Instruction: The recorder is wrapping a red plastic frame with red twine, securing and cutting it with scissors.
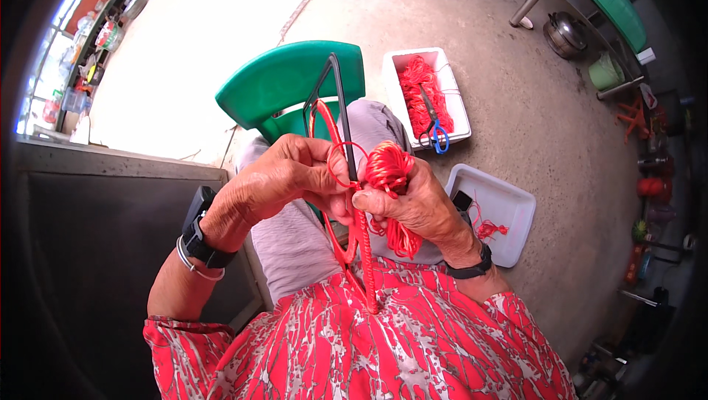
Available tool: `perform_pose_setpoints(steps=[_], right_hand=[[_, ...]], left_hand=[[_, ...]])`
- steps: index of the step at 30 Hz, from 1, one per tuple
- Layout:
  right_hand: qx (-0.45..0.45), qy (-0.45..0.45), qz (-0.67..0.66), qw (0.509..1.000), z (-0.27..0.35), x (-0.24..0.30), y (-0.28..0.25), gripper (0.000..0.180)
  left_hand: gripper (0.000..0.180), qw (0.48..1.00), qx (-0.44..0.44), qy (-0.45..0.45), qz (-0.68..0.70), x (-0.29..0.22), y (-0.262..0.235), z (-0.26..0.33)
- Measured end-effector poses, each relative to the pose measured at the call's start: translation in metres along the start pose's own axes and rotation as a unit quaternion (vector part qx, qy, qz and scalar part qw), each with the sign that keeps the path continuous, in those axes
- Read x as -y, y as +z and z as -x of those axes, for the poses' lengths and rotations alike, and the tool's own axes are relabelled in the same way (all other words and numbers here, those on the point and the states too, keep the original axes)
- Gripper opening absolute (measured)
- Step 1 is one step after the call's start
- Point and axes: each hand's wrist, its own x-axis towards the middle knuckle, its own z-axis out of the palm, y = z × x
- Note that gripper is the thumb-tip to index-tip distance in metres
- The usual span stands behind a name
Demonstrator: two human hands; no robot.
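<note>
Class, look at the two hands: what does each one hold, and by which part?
The left hand pinches the black frame low on its upright bar. The right hand grips the red cord bundle around its middle.

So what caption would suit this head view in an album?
Left hand and right hand wind thin red cord around a black metal frame above the lap.

Red patterned sleeves (177, 341), black wristbands (203, 241)
</note>
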Motion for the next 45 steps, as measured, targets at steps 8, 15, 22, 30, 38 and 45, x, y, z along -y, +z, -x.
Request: perform_pose_setpoints(steps=[8,15,22,30,38,45], right_hand=[[0.000,0.018,0.000,1.000,-0.001,0.004,0.000,0.021],[-0.030,0.010,0.001,0.999,-0.001,0.006,0.005,0.024],[-0.048,0.013,0.018,0.999,-0.005,0.007,0.008,0.025],[-0.055,-0.010,0.032,0.998,-0.011,0.002,0.010,0.024],[-0.052,0.008,-0.004,0.999,-0.009,-0.004,0.006,0.025],[-0.071,-0.006,0.009,0.997,-0.005,-0.002,0.005,0.025]], left_hand=[[0.003,0.999,-0.030,0.031,-0.031,0.002,0.004,0.003],[0.007,0.937,-0.159,0.230,-0.209,0.032,0.025,0.009],[0.023,0.707,-0.267,0.449,-0.478,0.058,0.024,0.000],[0.029,0.605,-0.391,0.478,-0.502,0.079,0.028,-0.012],[0.020,0.681,-0.354,0.500,-0.402,0.087,0.027,-0.015],[0.023,0.879,-0.244,0.279,0.302,0.100,0.040,-0.021]])
